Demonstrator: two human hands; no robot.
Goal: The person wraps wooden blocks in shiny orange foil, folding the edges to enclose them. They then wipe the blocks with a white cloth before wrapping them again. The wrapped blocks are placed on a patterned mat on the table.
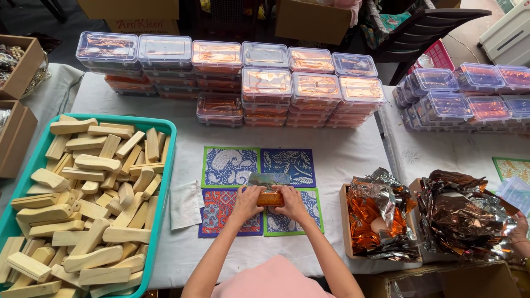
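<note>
1. I see both hands meeting at the centre of the frame, just below the middle, over a small orange-copper foil-wrapped block point(270, 198); I judge the step in hand to be wrapping or smoothing the foil around it
2. My left hand point(247, 202) grips the block's left end, fingers curled and pressed together against it; my right hand point(291, 202) mirrors this on the right end, fingers likewise closed on the foil, so the block is pinched between the two
3. The block sits low over four patterned cloth squares point(259, 189) laid in a grid on the white table cloth point(342, 154): two blue ones above, a red one lower left, a green-edged one lower right. I cannot tell whether it rests on them or is held just clear
4. A loose flap of foil point(269, 179) stands up behind the block, grey-silver on its showing face, not yet folded down
5. As I judge it, the next move calls for pressing that flap flat over the top while keeping both ends steady
6. The block looks small, rectangular, shiny and creased
7. A teal tray of wooden blocks point(165, 165) fills the lower left, stacked clear lidded boxes point(265, 83) line the top, and crumpled foil sheets point(381, 215) lie at lower right
</note>
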